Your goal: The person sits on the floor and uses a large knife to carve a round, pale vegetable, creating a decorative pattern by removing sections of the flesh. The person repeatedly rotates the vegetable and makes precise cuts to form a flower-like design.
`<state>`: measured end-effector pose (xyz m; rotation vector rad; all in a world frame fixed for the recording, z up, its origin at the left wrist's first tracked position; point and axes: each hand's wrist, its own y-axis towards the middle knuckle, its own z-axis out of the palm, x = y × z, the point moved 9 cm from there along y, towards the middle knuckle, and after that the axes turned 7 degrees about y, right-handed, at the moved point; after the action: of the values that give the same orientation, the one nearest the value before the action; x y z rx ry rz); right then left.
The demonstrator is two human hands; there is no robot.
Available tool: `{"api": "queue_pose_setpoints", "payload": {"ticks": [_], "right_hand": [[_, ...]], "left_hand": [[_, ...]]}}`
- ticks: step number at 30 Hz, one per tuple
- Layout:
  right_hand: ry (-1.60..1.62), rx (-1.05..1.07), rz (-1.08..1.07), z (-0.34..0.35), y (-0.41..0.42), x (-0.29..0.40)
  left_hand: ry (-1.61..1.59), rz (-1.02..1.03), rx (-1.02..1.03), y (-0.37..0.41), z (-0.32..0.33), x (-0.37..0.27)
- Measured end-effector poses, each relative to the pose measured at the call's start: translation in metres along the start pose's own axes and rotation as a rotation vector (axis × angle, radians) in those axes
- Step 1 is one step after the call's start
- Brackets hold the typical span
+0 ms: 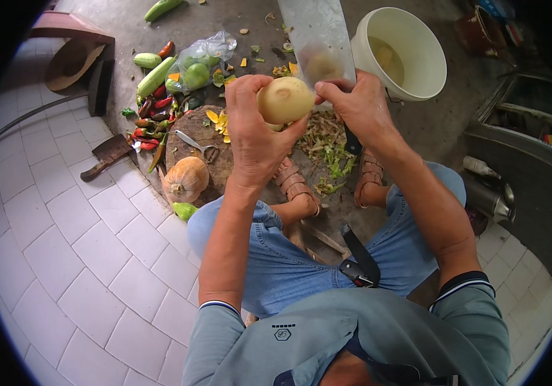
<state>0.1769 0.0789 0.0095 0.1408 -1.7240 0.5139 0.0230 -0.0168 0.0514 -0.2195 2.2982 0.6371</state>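
My left hand grips a pale yellow peeled vegetable, which looks like a potato, holding it up above the floor. In my right hand is a cleaver by its black handle. Its broad, shiny blade points away from me, and the vegetable is mirrored in it. The blade's near end lies just right of the vegetable; whether they touch I cannot tell. Beneath my hands, brown and green peelings are heaped on the floor between my sandalled feet.
A white bucket holds water with a pale piece in it. Left are a round wooden chopping block with a peeler, a small pumpkin, peppers, bagged green vegetables and a second cleaver. A metal flask lies right.
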Motion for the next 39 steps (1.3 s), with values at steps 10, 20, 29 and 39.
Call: {"api": "queue_pose_setpoints", "payload": {"ticks": [10, 20, 29, 39], "right_hand": [[-0.072, -0.072, -0.174, 0.005, -0.008, -0.002], [-0.144, -0.145, -0.298, -0.006, -0.006, 0.015], [-0.459, -0.084, -0.852, 0.015, -0.045, 0.064], [-0.569, -0.052, -0.976, 0.023, -0.058, 0.069]], "left_hand": [[-0.632, -0.54, 0.392, -0.017, 0.047, 0.037], [-0.909, -0.658, 0.416, -0.023, 0.049, 0.029], [-0.374, -0.428, 0.377, -0.029, 0.032, 0.061], [-1.096, -0.571, 0.209, -0.049, 0.044, 0.073]]}}
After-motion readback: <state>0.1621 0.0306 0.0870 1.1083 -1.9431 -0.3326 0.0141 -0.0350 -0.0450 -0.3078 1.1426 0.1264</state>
